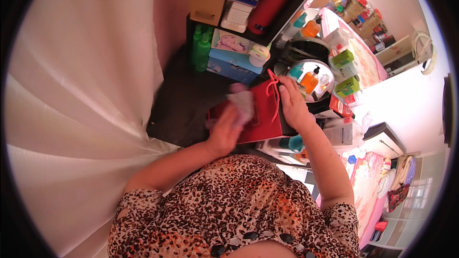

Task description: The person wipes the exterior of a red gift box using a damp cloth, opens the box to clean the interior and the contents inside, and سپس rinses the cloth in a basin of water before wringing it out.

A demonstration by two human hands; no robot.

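A red gift bag or flat box [263, 129] with a twisted red cord [275, 96] lies tilted on the dark tabletop before me. My left hand [226, 132] holds a pale, greyish-pink cloth [243, 105] against or just above its red face; both are blurred by motion. Along the cord side, my right hand [294, 105] rests with its fingers extended over the bag's dark edge, steadying it. What lies under the cloth and my left fingers is hidden.
The dark tabletop [179, 104] meets a pale curtain [89, 114] on the left. Green bottles [203, 53], a blue box [233, 66] and a white jar [259, 57] stand behind the bag. A round mirror [322, 70] and green cartons [347, 86] crowd the right, beside a plastic-wrapped container [340, 132].
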